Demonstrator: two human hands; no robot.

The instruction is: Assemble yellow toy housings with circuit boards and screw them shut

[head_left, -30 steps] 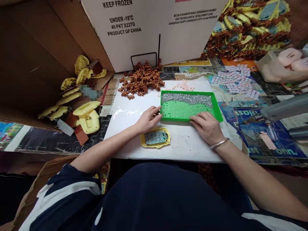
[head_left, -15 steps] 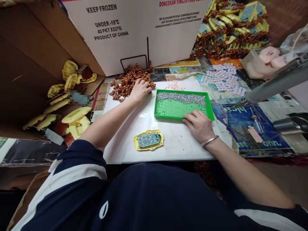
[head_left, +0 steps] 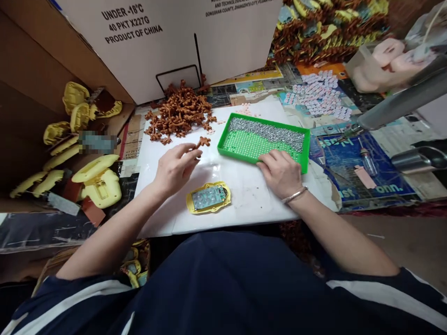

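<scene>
My left hand [head_left: 176, 170] pinches a small brown plastic piece [head_left: 204, 142] between thumb and fingers, above the white work surface. Just beyond it lies a heap of similar brown pieces [head_left: 181, 111]. My right hand [head_left: 282, 174] is closed over the near rim of a green tray [head_left: 239, 157], fingers curled inside and thumb at the front wall. Small silver screws [head_left: 268, 130] fill the tray's far half; the perforated floor shows nearer me. Between my hands, a yellow plastic shell [head_left: 190, 203] lies open side up, with a green circuit board [head_left: 209, 197] inside.
Yellow shells [head_left: 104, 186] lie in an open carton at left. A metal-tubed driver [head_left: 391, 104] reaches in from the right, near small white printed pieces [head_left: 321, 95]. A white carton [head_left: 174, 46] stands behind; stacked yellow-and-brown parts [head_left: 328, 32] are at back right.
My left hand has come back from the heap toward me with a brown piece. The green tray has turned slightly, its left end farther away, my right hand still on its rim. The view has shifted.
</scene>
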